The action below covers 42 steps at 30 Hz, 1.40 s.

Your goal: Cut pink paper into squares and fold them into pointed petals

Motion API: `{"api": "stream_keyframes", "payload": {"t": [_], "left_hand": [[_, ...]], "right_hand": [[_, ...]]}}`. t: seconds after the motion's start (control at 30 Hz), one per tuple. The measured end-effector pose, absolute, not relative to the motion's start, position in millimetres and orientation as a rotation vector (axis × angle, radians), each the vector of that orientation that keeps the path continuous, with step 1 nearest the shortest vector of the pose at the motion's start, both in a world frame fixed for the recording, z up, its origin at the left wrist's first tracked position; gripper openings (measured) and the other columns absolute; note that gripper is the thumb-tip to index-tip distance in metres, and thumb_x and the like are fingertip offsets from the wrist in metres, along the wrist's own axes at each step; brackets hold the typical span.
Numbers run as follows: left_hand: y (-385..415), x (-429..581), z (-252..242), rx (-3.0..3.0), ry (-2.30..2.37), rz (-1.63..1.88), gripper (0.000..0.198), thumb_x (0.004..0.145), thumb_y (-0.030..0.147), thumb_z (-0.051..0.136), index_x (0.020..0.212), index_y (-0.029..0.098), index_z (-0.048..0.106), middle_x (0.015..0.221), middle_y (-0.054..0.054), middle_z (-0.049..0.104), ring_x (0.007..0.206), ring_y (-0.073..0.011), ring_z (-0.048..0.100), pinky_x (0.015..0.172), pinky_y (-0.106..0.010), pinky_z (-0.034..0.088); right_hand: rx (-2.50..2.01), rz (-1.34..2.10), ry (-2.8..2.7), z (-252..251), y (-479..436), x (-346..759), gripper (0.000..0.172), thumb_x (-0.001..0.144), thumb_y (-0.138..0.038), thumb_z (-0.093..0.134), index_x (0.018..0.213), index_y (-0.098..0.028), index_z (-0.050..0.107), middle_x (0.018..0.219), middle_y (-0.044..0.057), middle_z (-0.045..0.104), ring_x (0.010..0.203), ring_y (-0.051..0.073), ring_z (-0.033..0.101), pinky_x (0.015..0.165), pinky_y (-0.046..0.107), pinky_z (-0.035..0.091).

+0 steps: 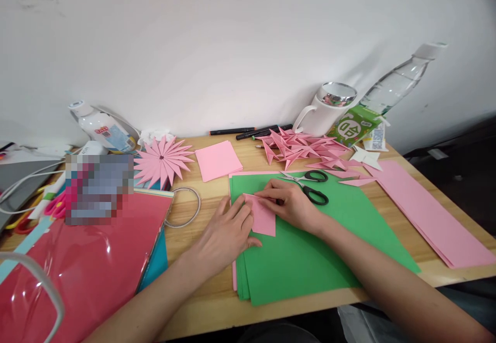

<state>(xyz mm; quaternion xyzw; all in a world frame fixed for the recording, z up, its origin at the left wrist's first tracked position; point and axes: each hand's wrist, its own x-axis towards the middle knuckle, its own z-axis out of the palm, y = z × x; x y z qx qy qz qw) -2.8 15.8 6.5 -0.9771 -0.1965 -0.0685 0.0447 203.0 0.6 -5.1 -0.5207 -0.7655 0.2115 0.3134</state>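
Observation:
A small pink paper square lies on a stack of green paper, between my two hands. My left hand holds its left side, with bent fingertips pressed on it and the thumb out over the green sheet. At the upper edge of the square, my right hand has its fingers and thumb closed together on the paper. The fingers partly hide that edge, so any fold there is hard to make out. Scissors with black handles rest just beyond my right hand on the green stack.
Behind lie a pink pleated paper star, pink squares, folded pink pieces and black pens. A white mug and water bottle stand back right, pink strips right. Leftward are a tape roll and red packet.

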Motion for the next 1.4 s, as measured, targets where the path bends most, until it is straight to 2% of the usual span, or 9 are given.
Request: {"api": "stream_keyframes", "payload": {"t": [0.1, 0.27, 0.57, 0.67, 0.9, 1.17, 1.4], "left_hand": [[17, -3, 6, -3.005, -0.608, -0.205, 0.052, 0.082, 0.052, 0.051, 0.11, 0.008, 0.055, 0.118, -0.015, 0.059, 0.123, -0.0302, 0.045, 0.099, -0.047, 0.034], [18, -3, 10, -2.988, -0.645, -0.153, 0.051, 0.08, 0.054, 0.052, 0.107, 0.01, 0.055, 0.128, -0.021, 0.05, 0.125, -0.0297, 0.044, 0.096, -0.045, 0.038], [18, -3, 7, -2.976, -0.572, -0.176, 0.056, 0.079, 0.057, 0.051, 0.106, 0.009, 0.056, 0.115, -0.017, 0.059, 0.123, -0.0327, 0.045, 0.096, -0.043, 0.038], [18, -2, 8, -2.993, -0.582, -0.161, 0.056, 0.079, 0.057, 0.051, 0.106, 0.009, 0.056, 0.116, -0.017, 0.059, 0.122, -0.0324, 0.046, 0.097, -0.044, 0.037], [16, -1, 12, -2.966, -0.633, -0.102, 0.053, 0.078, 0.056, 0.053, 0.105, 0.009, 0.055, 0.126, -0.024, 0.051, 0.122, -0.0316, 0.047, 0.097, -0.045, 0.039], [14, -1, 5, -2.993, -0.628, -0.199, 0.054, 0.078, 0.053, 0.055, 0.105, 0.007, 0.055, 0.125, -0.026, 0.051, 0.123, -0.0354, 0.046, 0.096, -0.046, 0.042], [15, -1, 10, -3.024, -0.663, -0.169, 0.052, 0.078, 0.054, 0.054, 0.104, 0.009, 0.056, 0.131, -0.024, 0.048, 0.122, -0.0335, 0.047, 0.095, -0.043, 0.044]], "right_hand": [[-1.418, 0.565, -1.99, -6, 1, 201, 0.021, 0.087, -0.023, 0.053, 0.095, -0.02, 0.072, 0.074, 0.005, 0.059, 0.062, 0.013, 0.054, 0.058, 0.025, 0.043], [-1.429, 0.566, -1.972, -8, 1, 201, 0.019, 0.086, -0.023, 0.055, 0.092, -0.02, 0.073, 0.074, 0.004, 0.059, 0.063, 0.013, 0.055, 0.058, 0.024, 0.043], [-1.438, 0.511, -1.973, -10, 0, 201, 0.019, 0.086, -0.022, 0.055, 0.092, -0.019, 0.072, 0.077, 0.005, 0.06, 0.066, 0.014, 0.055, 0.06, 0.025, 0.043], [-1.396, 0.491, -2.01, -9, 0, 202, 0.021, 0.087, -0.02, 0.052, 0.095, -0.019, 0.072, 0.079, 0.006, 0.06, 0.069, 0.015, 0.055, 0.061, 0.026, 0.044], [-1.297, 0.522, -2.113, -4, -2, 207, 0.023, 0.088, -0.019, 0.051, 0.1, -0.021, 0.071, 0.082, 0.006, 0.058, 0.07, 0.014, 0.056, 0.061, 0.025, 0.043], [-1.272, 0.595, -2.171, 3, -4, 211, 0.023, 0.089, -0.019, 0.051, 0.103, -0.019, 0.069, 0.084, 0.006, 0.058, 0.07, 0.013, 0.056, 0.063, 0.025, 0.044], [-1.19, 0.688, -2.323, 12, -7, 219, 0.022, 0.091, -0.025, 0.05, 0.092, -0.018, 0.07, 0.092, 0.008, 0.058, 0.073, 0.012, 0.055, 0.065, 0.024, 0.044]]}}
